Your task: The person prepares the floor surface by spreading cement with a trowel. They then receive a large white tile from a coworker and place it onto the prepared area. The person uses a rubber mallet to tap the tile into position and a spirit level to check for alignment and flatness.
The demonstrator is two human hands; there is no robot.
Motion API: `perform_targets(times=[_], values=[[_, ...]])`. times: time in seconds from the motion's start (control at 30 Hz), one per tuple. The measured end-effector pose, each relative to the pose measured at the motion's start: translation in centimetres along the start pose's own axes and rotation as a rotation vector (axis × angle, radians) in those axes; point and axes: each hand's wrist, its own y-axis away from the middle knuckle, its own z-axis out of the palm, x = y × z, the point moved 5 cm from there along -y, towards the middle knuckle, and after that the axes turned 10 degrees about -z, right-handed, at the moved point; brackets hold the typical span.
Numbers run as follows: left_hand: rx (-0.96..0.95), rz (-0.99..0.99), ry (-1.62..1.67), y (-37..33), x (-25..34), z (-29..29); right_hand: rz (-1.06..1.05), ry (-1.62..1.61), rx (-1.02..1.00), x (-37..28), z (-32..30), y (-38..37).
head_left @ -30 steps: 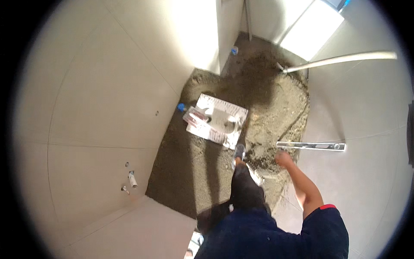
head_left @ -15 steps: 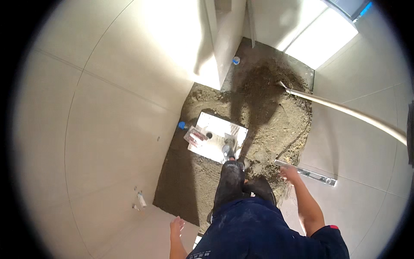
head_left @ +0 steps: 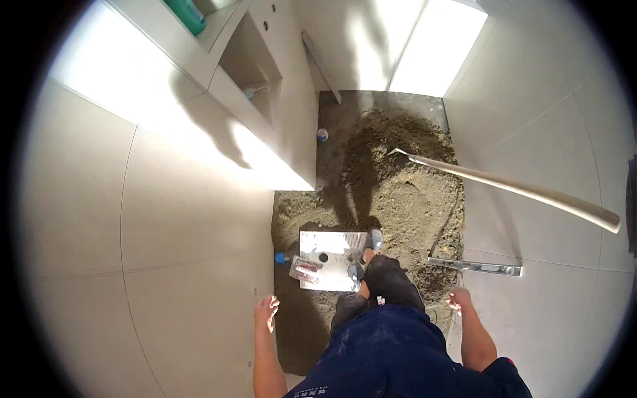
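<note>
My left hand hangs beside the left wall with its fingers curled and nothing in them. My right hand, loosely closed and bare of any tool, is nearest to a spirit level lying at the mortar's right edge, without touching it. Between the hands, on the floor ahead, lies a pale square board with a round dark hole. A flat trowel with a reddish handle rests over its left edge. One grey shoe is on the board, the other at its far right corner.
Damp mortar covers the floor, heaped farther off. A long wooden-handled tool leans from the heap toward the right wall. A blue pipe cap sits left of the board. Wall niches hold a green bottle. A strip leans in the far corner.
My view has turned and shifted. The right hand has drawn back from the spirit level. Both hands have curled more, and a second shoe now shows at the board's far corner.
</note>
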Motion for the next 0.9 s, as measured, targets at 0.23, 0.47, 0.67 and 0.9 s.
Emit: perform_targets(times=[0.23, 0.47, 0.67, 0.9], values=[[-0.143, -0.146, 0.006, -3.0, 5.4, 7.3, 0.088, -0.284, 0.094, -7.7, 8.5, -0.6], [-0.146, -0.241, -0.289, -5.7, 8.6, 13.6, -0.152, -0.414, 0.127, -18.3, 6.4, -7.3], [-0.234, -0.127, -0.336, -11.2, 17.4, 16.6, -0.183, -0.417, 0.327, -22.5, 4.9, -3.7], [-0.362, -0.179, -0.750, -17.2, 23.0, 20.8, 0.026, -0.399, 0.686, -8.8, 8.8, 9.4]])
